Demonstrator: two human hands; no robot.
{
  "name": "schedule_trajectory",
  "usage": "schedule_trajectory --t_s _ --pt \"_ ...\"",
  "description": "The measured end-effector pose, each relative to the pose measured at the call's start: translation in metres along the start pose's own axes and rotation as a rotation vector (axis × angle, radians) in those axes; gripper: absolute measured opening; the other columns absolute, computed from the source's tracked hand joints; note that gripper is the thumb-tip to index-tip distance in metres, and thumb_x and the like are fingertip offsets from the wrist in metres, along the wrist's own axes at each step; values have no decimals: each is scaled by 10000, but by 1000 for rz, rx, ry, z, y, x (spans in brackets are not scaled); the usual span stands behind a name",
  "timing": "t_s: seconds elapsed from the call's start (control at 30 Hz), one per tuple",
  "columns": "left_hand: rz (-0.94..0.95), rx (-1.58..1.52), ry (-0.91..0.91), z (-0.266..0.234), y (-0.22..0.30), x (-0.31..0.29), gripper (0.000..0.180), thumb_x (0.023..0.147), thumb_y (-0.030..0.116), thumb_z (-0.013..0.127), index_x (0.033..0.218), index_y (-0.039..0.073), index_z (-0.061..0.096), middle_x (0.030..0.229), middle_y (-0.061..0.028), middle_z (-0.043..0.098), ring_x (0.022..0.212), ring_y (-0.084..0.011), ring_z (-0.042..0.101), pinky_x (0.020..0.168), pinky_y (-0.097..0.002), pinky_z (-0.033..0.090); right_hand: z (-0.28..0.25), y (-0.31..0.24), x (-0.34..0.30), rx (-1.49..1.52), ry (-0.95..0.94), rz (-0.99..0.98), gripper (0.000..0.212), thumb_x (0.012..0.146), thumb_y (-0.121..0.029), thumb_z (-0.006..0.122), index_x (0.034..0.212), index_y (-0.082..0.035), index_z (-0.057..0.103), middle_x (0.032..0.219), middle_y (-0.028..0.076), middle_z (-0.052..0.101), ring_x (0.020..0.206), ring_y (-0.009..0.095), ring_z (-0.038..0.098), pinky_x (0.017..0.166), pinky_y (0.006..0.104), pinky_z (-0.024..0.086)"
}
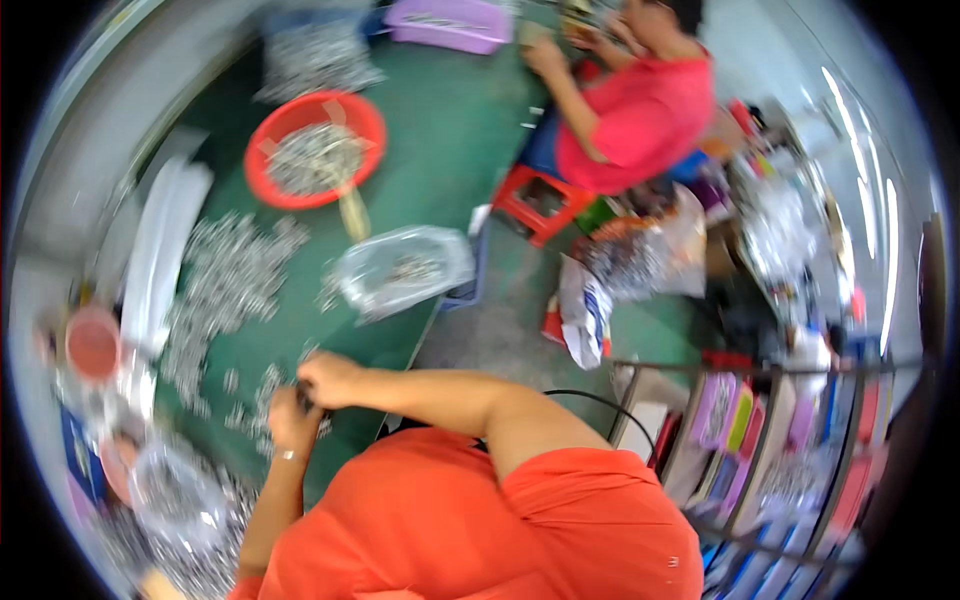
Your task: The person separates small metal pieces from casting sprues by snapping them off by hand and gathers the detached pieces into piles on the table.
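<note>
Close together over the near part of the green table, my two hands meet at a small dark thing, too blurred to name. My left hand is closed, its fingers curled around that spot. From the right, my right hand reaches across with its fingers pinched together at the same place. Small silvery metal parts lie scattered beside and beneath the hands. Farther left spreads a bigger heap of similar metal parts.
A red basin of metal parts stands farther back, near a clear plastic bag with parts inside. A purple tray sits at the far end. Another person works at the table's right side. Crowded shelves stand to my right.
</note>
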State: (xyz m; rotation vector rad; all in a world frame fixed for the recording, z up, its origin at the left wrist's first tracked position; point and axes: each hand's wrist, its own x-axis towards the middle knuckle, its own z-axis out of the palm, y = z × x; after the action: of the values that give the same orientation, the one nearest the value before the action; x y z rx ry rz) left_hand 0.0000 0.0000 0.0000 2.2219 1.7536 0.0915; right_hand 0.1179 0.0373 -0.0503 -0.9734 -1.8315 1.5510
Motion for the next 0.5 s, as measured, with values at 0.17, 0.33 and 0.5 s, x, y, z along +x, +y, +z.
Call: schedule_trajectory --t_s 0.17,0.33,0.5 --pt "66 -345 194 113 107 69 323 619 10 624 911 -21 490 842 -156 491 777 -328 496 681 -385 429 -127 96 -74 60 360 275 216 650 -104 628 816 24 578 799 186 610 757 312 603 636 386 471" --pt "213 -289 142 98 89 99 208 698 6 533 899 -44 526 834 -177 510 750 -342 508 680 -391 436 -149 80 -60 229 235 471 153 685 -73 641 803 16 599 768 172 631 717 313 610 639 389 475" --pt "109 -403 117 94 97 104 165 745 30 548 890 -48 569 762 -174 556 657 -323 545 609 -378 448 -140 87 -63 -58 480 67 97 753 -73 580 767 22 594 679 157 620 602 278 605 561 382 467"
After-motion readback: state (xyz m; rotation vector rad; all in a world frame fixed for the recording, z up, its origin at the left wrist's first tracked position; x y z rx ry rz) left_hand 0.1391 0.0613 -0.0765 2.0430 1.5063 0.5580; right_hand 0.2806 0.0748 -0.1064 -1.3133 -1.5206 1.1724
